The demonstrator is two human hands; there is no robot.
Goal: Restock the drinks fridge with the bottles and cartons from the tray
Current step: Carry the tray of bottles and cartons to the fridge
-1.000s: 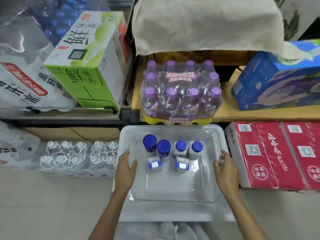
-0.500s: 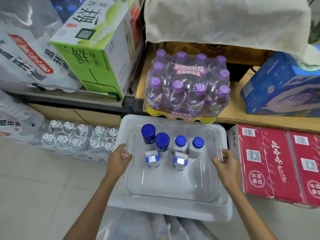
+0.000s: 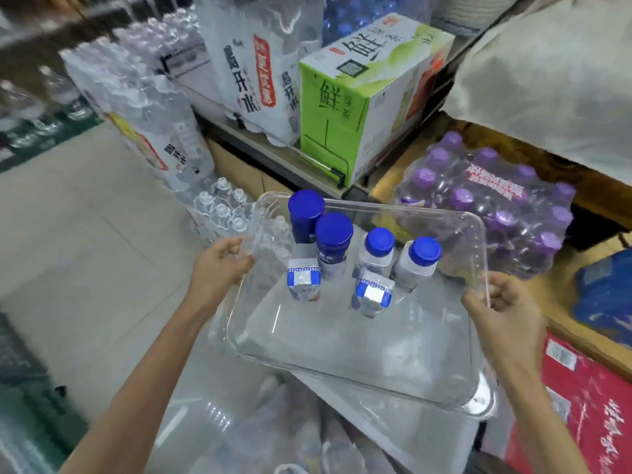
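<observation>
Left hand [image 3: 220, 268]: fingers [image 3: 239, 258] curled over the left rim of the clear tray [image 3: 342, 343], gripping it. Right hand [image 3: 504, 313]: fingers [image 3: 500, 289] folded round the right rim in a closed grip. The tray spans the gap between the two hands and is carried by them alone.

Between the hands, towards the tray's far edge, stands the load. Nearest the left fingers is a small blue-and-white carton [image 3: 303, 281]. Just beyond it are two dark bottles with wide blue caps [image 3: 333, 230], touching one another. A second carton [image 3: 372, 294] stands nearer the middle, and behind it are two white bottles with blue caps [image 3: 424, 251], the nearer to the right fingers. All six stand upright. The near half of the tray is bare.

Beyond the left hand, shrink-wrapped packs of clear water bottles [image 3: 150, 124] sit on the tiled floor. Beyond the tray's far rim a green carton case [image 3: 362, 97] stands on a low shelf. Beyond the right fingers lies a wrapped pack of purple-capped bottles [image 3: 492, 206], under a white cloth [image 3: 547, 73]. Outside the right wrist is a red case [image 3: 588, 405].
</observation>
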